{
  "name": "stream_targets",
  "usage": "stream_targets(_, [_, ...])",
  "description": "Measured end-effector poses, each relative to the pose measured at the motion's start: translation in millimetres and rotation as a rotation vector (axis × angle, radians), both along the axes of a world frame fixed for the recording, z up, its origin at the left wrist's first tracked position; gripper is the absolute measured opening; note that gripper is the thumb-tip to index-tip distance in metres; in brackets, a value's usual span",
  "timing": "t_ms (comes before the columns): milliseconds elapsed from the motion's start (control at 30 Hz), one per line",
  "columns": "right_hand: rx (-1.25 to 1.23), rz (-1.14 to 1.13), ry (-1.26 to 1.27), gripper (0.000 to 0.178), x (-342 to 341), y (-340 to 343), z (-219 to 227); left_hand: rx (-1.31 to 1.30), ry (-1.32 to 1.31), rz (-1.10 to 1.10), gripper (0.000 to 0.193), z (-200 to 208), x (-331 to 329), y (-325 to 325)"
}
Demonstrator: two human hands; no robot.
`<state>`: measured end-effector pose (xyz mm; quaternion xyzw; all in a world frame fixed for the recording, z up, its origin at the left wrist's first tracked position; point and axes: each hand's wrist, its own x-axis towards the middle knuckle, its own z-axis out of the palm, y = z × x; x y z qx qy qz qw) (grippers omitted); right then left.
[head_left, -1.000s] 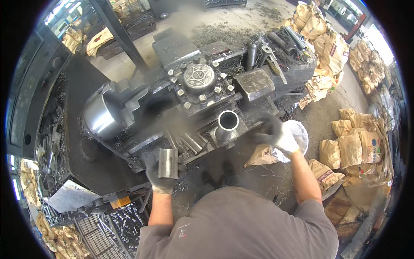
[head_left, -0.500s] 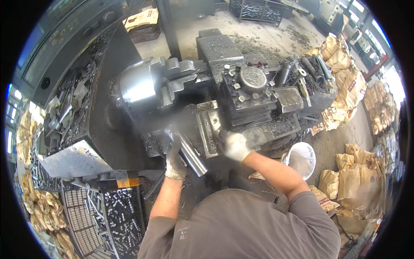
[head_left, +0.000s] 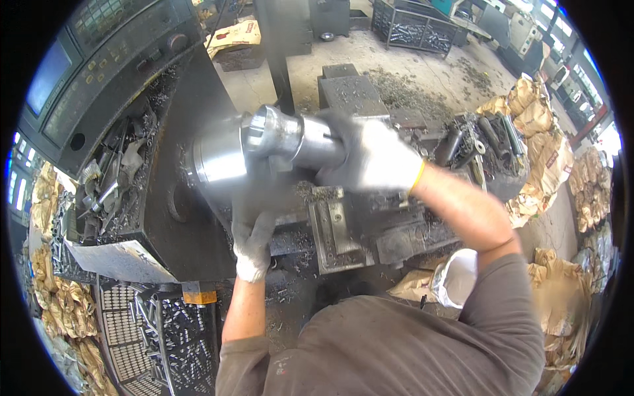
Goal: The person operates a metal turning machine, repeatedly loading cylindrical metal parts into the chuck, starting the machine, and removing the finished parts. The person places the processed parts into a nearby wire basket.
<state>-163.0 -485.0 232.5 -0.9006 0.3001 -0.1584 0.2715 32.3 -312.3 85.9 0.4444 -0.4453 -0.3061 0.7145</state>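
My right hand, in a white glove with dark, dirty fingers, reaches across the lathe and wraps round the right end of a shiny steel cylinder. The cylinder lies level, its left end at the jaws of the lathe chuck. Whether the jaws grip it, I cannot tell. My left hand, gloved too, points up just below the chuck, and its fingers are smeared by motion. Beneath my right arm lies a flat slotted metal block on the machine; my right hand and forearm hide most of the tool post.
Tools and metal tubes lie on the carriage at right. A white bucket stands near my right elbow. Below left is a crate of small metal parts. A control panel rises at left; paper sacks line the right.
The steel cylinder has gone from beside my left hand up to the chuck, with my right hand round it. My right hand rose from the carriage; my left hand shifted slightly left.
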Motion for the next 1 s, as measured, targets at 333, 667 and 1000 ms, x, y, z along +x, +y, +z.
stream_targets(333, [-0.178, 0.277, 0.682, 0.051, 40, -182, -103, 0.519, 0.548, 0.527, 0.038, -190, -2, 185])
stream_targets(667, [0.005, 0.472, 0.707, 0.058, 64, -185, -104, 0.338, 0.898, 1.059, 0.044, -174, 77, 259])
stream_targets(1000, [-0.103, 0.254, 0.421, 0.075, 65, -155, -111, 0.508, 0.419, 1.065, 0.027, -197, 103, 271])
